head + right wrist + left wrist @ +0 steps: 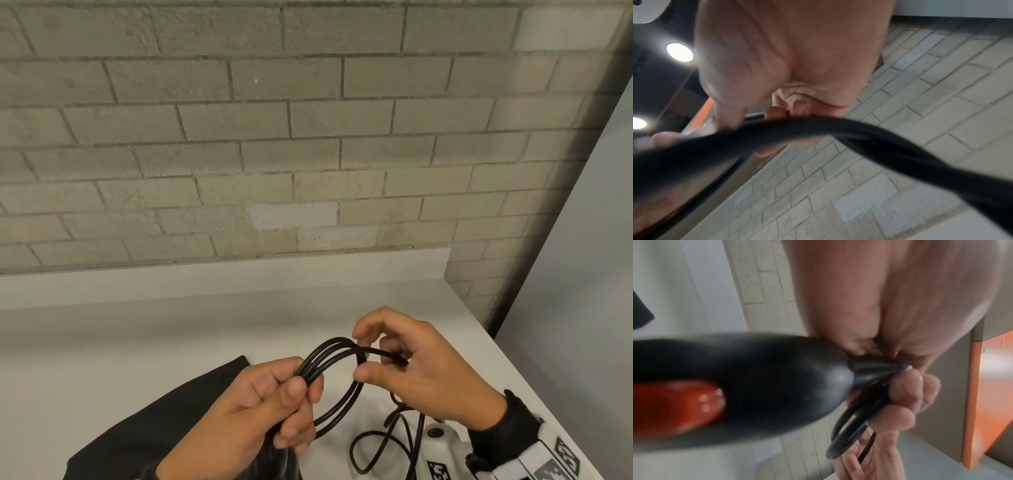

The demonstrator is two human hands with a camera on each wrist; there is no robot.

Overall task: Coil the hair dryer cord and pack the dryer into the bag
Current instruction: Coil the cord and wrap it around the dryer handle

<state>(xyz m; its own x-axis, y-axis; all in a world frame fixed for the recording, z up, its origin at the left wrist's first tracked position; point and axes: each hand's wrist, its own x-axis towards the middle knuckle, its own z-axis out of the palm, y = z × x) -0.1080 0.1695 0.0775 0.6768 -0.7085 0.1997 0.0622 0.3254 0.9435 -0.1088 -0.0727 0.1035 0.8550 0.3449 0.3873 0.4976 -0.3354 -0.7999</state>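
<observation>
My left hand [298, 407] grips a bundle of black cord loops [337, 349] above the white table [137, 335]. My right hand [363, 354] pinches the cord at the far side of the loops, thumb below and fingers curled over it. The rest of the cord [380, 442] lies in loose curls on the table under the right wrist. In the left wrist view the black hair dryer [756, 378] with a red panel [684, 405] hangs right by the left hand [900, 394], its cord end inside the grip. The black bag [164, 411] lies flat under my left forearm.
A grey brick wall [308, 137] rises directly behind the table's raised back edge [239, 274]. The table's right edge [513, 370] runs diagonally beside my right hand, with a grey floor or panel [582, 274] beyond it.
</observation>
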